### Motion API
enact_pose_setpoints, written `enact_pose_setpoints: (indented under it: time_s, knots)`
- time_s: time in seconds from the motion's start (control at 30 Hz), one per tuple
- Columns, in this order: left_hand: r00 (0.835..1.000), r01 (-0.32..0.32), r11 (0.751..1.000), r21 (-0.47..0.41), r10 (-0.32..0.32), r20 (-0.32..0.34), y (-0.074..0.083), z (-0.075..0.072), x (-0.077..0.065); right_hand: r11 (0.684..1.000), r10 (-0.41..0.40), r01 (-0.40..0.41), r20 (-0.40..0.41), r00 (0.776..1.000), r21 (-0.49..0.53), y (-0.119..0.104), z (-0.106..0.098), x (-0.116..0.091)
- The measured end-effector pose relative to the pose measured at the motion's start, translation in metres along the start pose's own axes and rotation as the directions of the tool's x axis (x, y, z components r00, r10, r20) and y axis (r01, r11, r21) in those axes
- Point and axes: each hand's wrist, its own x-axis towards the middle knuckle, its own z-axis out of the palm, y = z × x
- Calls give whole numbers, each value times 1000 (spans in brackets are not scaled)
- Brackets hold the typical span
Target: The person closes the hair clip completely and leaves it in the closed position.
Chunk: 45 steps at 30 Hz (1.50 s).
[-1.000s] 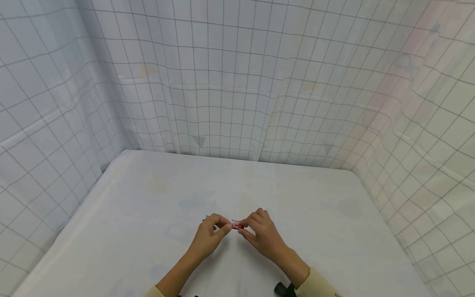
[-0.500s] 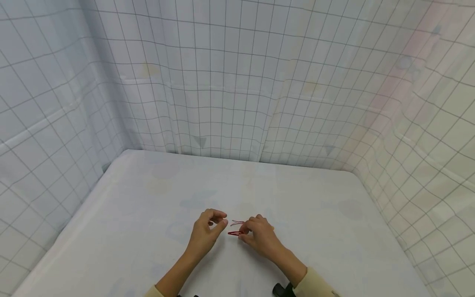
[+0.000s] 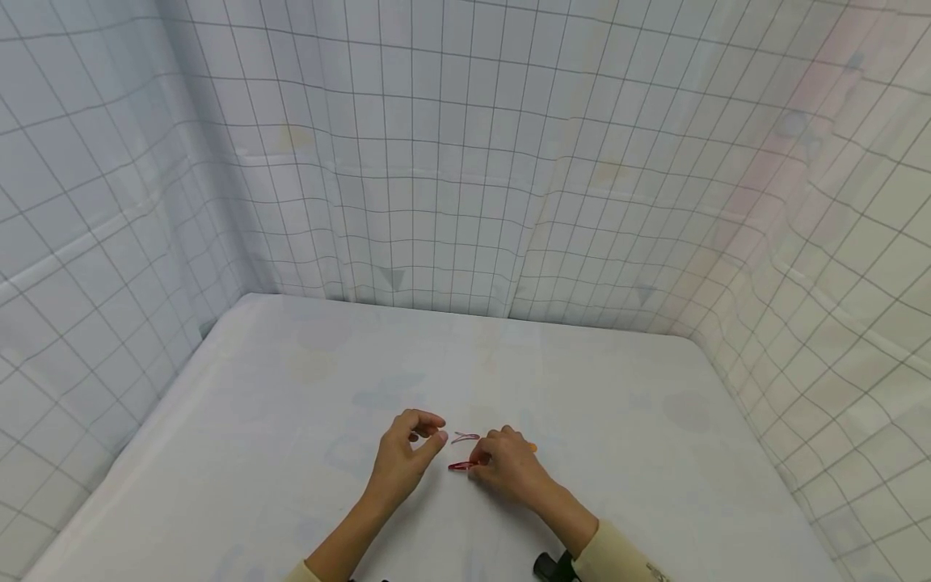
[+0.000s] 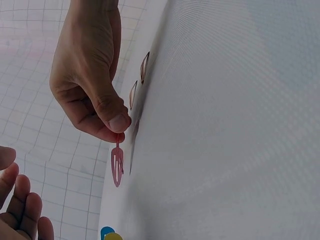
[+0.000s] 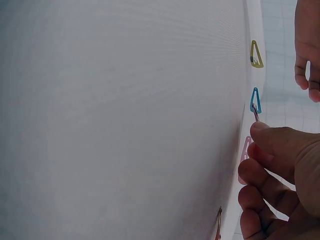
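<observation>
My right hand (image 3: 509, 462) pinches a red snap hair clip (image 3: 458, 466) between thumb and forefinger, low over the white table. The clip (image 4: 117, 167) points out of the fingertips in the left wrist view; whether it touches the cloth I cannot tell. To its left, my left hand (image 3: 404, 444) holds nothing, its thumb and fingers bent loosely with a gap between them. A pink hair clip (image 3: 465, 437) lies on the table between the two hands, just beyond the red one.
Blue (image 5: 255, 102) and yellow (image 5: 256, 56) hair clips lie on the left-hand side. An orange piece (image 3: 533, 447) shows behind the right hand. White table (image 3: 364, 364) meets hanging grid-patterned curtains (image 3: 465, 162) at the back and sides. A black object (image 3: 553, 567) sits by the right sleeve.
Both hands were at the red hair clip; the left has let go and drawn slightly left. The right hand has lowered the clip towards the near side, and the pink one shows separately.
</observation>
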Motion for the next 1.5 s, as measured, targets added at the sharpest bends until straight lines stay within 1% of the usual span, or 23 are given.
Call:
enact_pose_setpoints:
  time_s: [0.17,0.47,0.7,0.9,1.03,1.2,1.27,1.4,1.5]
  knots:
    - [1000,-11,1000,13,11,10,-2,0,0,1000,-13,13,12,1000,1,1,2,1]
    - [1000,-21,999,28,20,10,-3,-1,0,1000,-21,22,51,998,-8,4,6,3]
    - [1000,-26,998,48,26,9,-2,-1,-1,1000,-15,15,44,999,-3,2,5,1]
    - [999,-49,998,45,49,8,-2,-1,-1,1000,-5,5,7,1000,7,1,2,1]
    - [999,-41,998,40,41,12,-4,-1,-1,999,29,-28,-19,999,37,2,0,3]
    - [1000,-18,999,46,17,16,-3,-2,0,991,77,-72,-43,996,110,6,-4,7]
    - [1000,-15,999,50,14,15,-2,-2,1,985,103,-96,-42,994,141,8,-6,9]
    - [1000,-10,999,51,9,14,-2,-1,1,965,179,-171,-21,984,197,13,-9,13]
    - [1000,-3,999,48,2,17,-3,-2,1,952,222,-215,-7,975,219,16,-10,17]
